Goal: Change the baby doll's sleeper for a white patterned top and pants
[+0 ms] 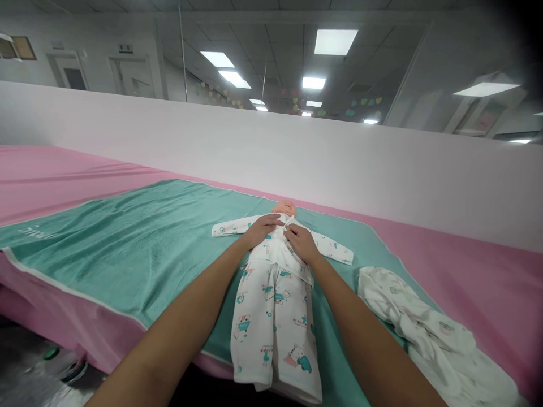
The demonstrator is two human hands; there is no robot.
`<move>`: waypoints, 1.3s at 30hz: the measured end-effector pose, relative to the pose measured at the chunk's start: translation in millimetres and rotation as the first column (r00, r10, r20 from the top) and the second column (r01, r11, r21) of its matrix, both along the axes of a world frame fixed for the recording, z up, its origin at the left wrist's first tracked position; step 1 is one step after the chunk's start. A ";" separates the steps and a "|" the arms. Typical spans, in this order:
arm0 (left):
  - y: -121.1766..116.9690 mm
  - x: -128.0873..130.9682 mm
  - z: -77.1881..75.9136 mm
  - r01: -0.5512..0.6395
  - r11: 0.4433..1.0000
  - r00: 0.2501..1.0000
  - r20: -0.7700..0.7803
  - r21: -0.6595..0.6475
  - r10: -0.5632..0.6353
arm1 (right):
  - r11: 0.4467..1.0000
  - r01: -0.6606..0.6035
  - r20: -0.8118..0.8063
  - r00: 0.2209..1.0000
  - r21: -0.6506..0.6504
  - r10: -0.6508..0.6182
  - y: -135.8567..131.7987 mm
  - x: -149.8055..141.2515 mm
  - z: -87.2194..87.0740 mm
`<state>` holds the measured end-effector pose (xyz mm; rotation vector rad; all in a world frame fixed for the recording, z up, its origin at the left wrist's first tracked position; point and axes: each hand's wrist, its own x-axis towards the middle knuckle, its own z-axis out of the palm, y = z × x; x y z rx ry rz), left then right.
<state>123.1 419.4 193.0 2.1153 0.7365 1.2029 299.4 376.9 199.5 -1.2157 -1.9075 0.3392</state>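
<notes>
Ceiling panels (335, 40) across the top of the frame lit the room evenly, glaring white. Shadows were soft. Edges bowed outward; the upper right corner darkened, the lower left blurred.

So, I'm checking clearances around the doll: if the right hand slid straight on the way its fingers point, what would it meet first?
Probably the left hand, whose fingertips lie just across the chest of the white printed baby suit from the right hand; the doll's pink head lies slightly beyond. Depth is unclear.
</notes>
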 end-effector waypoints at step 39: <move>-21.7 2.9 12.9 -0.048 0.990 0.999 0.012 -0.133 0.050 | 0.957 0.288 0.616 0.747 0.041 -0.251 -62.7 -31.0 18.6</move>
